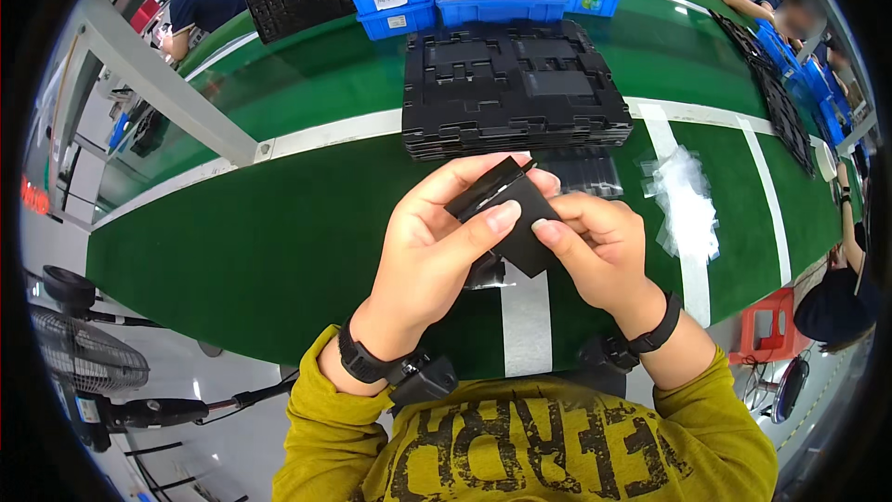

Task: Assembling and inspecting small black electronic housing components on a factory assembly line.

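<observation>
left hand [437,242] grips a small flat black part [509,214] just above the green table [242,242], thumb pressed on its face. looks light, stiff and thin, so i'd hold it by the edges. right hand [599,251] fingers pinch its right corner. stack of black trays [516,84] behind, clear plastic bits [688,200] off right.
</observation>
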A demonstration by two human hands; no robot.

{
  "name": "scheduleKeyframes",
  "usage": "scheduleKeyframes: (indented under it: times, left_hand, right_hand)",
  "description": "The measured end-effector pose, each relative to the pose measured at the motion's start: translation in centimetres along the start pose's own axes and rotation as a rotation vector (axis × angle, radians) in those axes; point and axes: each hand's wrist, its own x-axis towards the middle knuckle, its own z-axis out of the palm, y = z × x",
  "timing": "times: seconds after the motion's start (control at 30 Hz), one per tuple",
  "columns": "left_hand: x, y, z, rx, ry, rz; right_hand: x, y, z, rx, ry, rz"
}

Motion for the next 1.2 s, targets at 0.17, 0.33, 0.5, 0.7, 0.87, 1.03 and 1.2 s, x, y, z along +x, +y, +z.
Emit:
scheduleKeyframes:
  times: [0.17, 0.33, 0.5, 0.7, 0.87, 1.03, 1.2]
  left_hand:
    - [-0.2, 0.0, 0.2, -0.017, 0.008, -0.029]
    - [-0.3, -0.3, -0.4, 0.034, -0.094, -0.035]
    - [-0.2, -1.1, -1.1, -0.050, -0.187, -0.004]
    - [0.6, -2.0, -1.6, -0.339, -0.382, 0.056]
    - [0.8, -2.1, -1.6, -0.358, -0.479, 0.081]
    - [0.0, -1.3, -0.5, -0.353, -0.266, -0.032]
    - [0.0, 0.1, -0.3, 0.037, -0.231, 0.110]
  right_hand:
    - [-0.1, 0.1, 0.0, 0.022, -0.008, 0.003]
    - [-0.4, -0.1, -0.2, 0.111, -0.065, 0.098]
    - [-0.7, 0.0, 0.6, 0.484, -0.086, 0.263]
    - [-1.1, 0.3, 0.6, 0.382, -0.193, 0.255]
    - [-1.0, 0.2, 0.8, 0.212, -0.207, 0.113]
    - [-0.8, -0.4, 0.3, 0.075, -0.177, 0.049]
    - [-0.7, -0.2, 0.2, 0.140, -0.013, 0.082]
